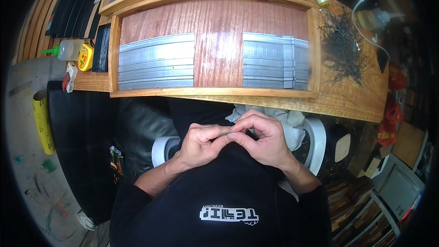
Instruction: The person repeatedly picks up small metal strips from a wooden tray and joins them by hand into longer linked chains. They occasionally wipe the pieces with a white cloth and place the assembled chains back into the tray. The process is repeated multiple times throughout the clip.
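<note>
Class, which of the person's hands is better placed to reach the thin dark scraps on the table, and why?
Probably the right hand: it is nearer the scraps, at the person's right, while the left hand lies farther across. Both hands hold a thin piece.

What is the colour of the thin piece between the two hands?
The thin piece looks dark grey, seen in the head view.

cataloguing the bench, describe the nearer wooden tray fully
The nearer wooden tray is shallow and rectangular, with a light wood rim and reddish-brown, grained base. It lies on the wooden table, near its front edge. Two groups of grey, metallic-looking strips rest inside, left and right. Neither left hand nor right hand touches it.
</note>
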Demonstrator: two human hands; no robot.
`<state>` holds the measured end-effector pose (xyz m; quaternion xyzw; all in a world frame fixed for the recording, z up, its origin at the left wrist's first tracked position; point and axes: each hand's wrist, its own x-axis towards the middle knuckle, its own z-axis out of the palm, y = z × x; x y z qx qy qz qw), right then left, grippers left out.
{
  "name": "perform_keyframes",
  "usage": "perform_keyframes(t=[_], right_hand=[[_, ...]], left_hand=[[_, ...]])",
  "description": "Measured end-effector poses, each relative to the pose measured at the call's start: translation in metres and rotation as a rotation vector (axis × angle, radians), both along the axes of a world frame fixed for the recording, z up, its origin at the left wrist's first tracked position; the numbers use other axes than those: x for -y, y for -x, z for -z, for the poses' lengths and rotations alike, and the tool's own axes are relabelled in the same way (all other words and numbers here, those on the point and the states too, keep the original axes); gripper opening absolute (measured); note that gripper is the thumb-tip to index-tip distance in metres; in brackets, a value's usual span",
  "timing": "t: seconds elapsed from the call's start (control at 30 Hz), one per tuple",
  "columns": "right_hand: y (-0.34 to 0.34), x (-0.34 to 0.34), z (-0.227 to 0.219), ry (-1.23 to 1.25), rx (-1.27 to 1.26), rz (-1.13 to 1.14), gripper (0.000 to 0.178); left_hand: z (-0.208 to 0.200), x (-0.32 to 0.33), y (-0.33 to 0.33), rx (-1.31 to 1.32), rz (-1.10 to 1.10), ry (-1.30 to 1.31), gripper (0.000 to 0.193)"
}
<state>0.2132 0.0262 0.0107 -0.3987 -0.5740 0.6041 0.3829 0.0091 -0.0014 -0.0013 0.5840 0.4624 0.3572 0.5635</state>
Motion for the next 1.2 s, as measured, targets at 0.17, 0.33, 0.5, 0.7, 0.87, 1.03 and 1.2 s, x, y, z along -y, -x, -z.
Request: perform_keyframes(t=[0.17,0.33,0.5,0.7,0.87,1.03,1.2], right_hand=[[0.000,-0.001,0.000,-0.005,0.007,-0.008,0.011],[-0.001,-0.002,-0.001,0.008,0.012,-0.018,0.010],[-0.001,-0.001,0.000,0.025,-0.004,0.009,0.010],[0.000,-0.002,-0.006,-0.133,0.119,-0.013,0.011],[0.000,-0.002,-0.006,-0.131,0.136,-0.013,0.012],[-0.001,-0.001,-0.006,-0.140,0.130,0.006,0.011],[-0.006,-0.001,-0.013,-0.131,0.152,0.032,0.011]], left_hand=[[0.000,0.000,-0.001,0.007,0.001,0.001,0.017],[0.001,0.000,-0.001,0.011,0.001,-0.001,0.018],[0.001,-0.001,-0.002,0.024,-0.018,-0.013,0.018],[-0.002,-0.003,0.000,-0.030,0.005,-0.010,0.017],[-0.002,-0.003,0.000,-0.029,0.000,-0.007,0.017],[-0.001,-0.003,-0.001,-0.026,-0.001,-0.004,0.018],[-0.005,-0.005,-0.005,0.009,0.007,0.009,0.017]])
